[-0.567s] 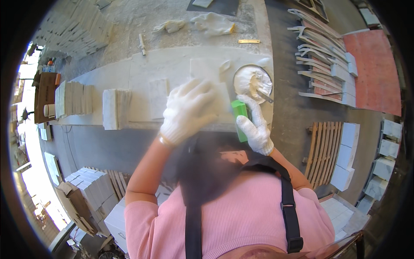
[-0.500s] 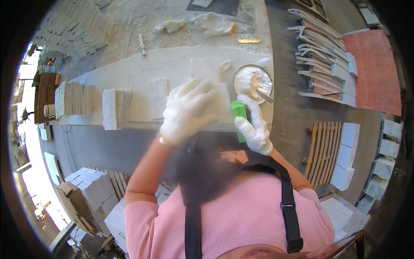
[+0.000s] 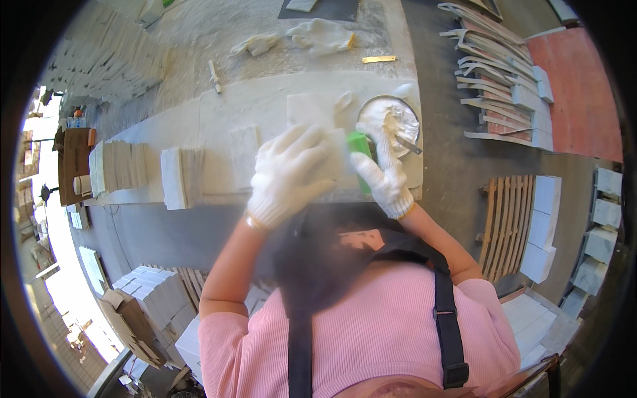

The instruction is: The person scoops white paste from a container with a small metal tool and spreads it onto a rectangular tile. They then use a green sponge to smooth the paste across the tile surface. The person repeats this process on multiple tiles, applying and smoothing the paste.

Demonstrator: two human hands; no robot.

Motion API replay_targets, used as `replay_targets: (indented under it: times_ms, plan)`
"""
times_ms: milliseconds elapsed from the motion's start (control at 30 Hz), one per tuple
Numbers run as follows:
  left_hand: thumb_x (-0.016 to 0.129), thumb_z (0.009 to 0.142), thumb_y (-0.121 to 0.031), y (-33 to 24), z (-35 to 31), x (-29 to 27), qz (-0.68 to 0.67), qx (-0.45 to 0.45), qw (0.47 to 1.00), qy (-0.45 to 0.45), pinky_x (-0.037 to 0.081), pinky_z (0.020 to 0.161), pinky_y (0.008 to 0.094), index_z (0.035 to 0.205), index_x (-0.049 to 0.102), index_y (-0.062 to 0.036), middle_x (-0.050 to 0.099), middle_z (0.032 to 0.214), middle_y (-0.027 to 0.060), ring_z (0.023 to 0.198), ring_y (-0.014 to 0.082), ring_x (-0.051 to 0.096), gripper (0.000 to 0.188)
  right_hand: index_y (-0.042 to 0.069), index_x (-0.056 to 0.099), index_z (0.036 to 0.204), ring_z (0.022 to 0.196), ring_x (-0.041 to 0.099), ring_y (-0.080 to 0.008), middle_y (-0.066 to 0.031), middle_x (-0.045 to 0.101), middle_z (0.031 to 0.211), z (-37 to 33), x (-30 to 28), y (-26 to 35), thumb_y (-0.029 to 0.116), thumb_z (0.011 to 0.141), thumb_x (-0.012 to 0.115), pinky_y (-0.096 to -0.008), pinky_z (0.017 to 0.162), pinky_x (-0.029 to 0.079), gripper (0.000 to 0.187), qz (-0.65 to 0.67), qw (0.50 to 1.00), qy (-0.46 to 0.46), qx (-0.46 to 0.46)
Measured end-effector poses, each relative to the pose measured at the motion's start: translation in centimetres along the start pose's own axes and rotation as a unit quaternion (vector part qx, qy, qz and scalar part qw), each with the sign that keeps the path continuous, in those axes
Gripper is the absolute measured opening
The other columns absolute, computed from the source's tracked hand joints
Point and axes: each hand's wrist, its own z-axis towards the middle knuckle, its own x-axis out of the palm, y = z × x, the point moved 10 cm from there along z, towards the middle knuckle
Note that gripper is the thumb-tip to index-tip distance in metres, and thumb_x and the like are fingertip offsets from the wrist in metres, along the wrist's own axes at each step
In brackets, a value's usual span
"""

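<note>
My left hand (image 3: 288,169), in a white knitted glove, lies with its fingers stretched out over a pale tile (image 3: 337,149) near the front edge of the table. Haze blurs the tile and the fingertips. My right hand (image 3: 386,174), gloved alike, is closed round a green block-shaped tool (image 3: 360,159) with a flat long side, held upright at the right of the tile. What its working face touches is hidden. Just beyond my right hand stands a round bowl (image 3: 417,114) of white paste (image 3: 388,119), with a metal spatula (image 3: 407,145) stuck in it.
Stacked tiles (image 3: 174,178) stand on the left of the table (image 3: 219,99), and a single tile (image 3: 242,154) lies closer. Loose gloves (image 3: 322,36), a white stick (image 3: 214,76) and a yellow strip (image 3: 379,59) lie farther back. Right of the table are curved strips (image 3: 491,86) and a wooden pallet (image 3: 507,225).
My right hand has moved away from me and slightly left with the green tool, closer to the bowl's rim. My left hand stays nearly in place; the whole view has shifted slightly.
</note>
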Motion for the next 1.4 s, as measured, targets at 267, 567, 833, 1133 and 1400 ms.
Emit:
replay_targets:
  times_ms: [267,567,833,1133,1400]
  plan:
    - [0.090,0.069,-0.034,0.1,0.3,0.7,0.023,-0.035,0.999,0.033,0.038,0.115,0.0512,0.125,0.072,-0.0103,0.061,0.149,0.0136,0.140,0.0378,0.053,0.064,0.005,0.045,0.153,0.128,0.054,-0.0213,-0.0134,0.055,0.139,-2.6,-0.4,-0.1,0.021,0.101,0.063,-0.0362,0.112,0.042,0.057,0.098,0.991,0.047,0.083]
    - [0.091,0.068,-0.031,0.1,0.4,1.3,0.037,-0.034,0.997,0.051,0.036,0.117,0.0520,0.129,0.071,-0.0076,0.061,0.150,0.0169,0.142,0.0398,0.051,0.068,-0.003,0.048,0.150,0.139,0.051,-0.0274,-0.0189,0.055,0.147,0.8,3.1,-8.0,0.026,0.102,0.064,-0.0382,0.118,0.037,0.058,0.220,0.969,0.003,0.110]
    - [0.091,0.069,-0.034,-0.2,-0.1,2.6,0.141,-0.033,0.983,0.111,0.032,0.121,0.0529,0.145,0.061,-0.0068,0.050,0.159,0.0225,0.150,0.0456,0.040,0.087,0.018,0.056,0.149,0.130,0.056,-0.0347,-0.0182,0.055,0.143,-2.5,-1.2,-3.7,0.021,0.091,0.077,-0.0433,0.108,0.046,0.061,-0.050,0.998,0.007,-0.049]
    - [0.090,0.069,-0.033,-0.3,0.2,2.6,0.120,-0.049,0.986,0.104,0.032,0.121,0.0532,0.145,0.060,-0.0058,0.050,0.159,0.0222,0.151,0.0446,0.040,0.086,0.036,0.065,0.137,0.114,0.062,-0.0356,-0.0110,0.061,0.134,-3.1,0.2,0.3,0.036,0.087,0.074,-0.0500,0.094,0.051,0.051,-0.286,0.938,0.067,-0.182]
    - [0.090,0.068,-0.033,-0.3,0.3,2.3,0.109,-0.048,0.989,0.093,0.033,0.121,0.0527,0.145,0.061,-0.0063,0.051,0.158,0.0212,0.150,0.0436,0.041,0.086,0.011,0.067,0.128,0.121,0.061,-0.0397,-0.0154,0.057,0.144,-5.6,-1.4,-4.8,0.023,0.077,0.081,-0.0492,0.100,0.051,0.054,-0.183,0.979,0.057,-0.068]
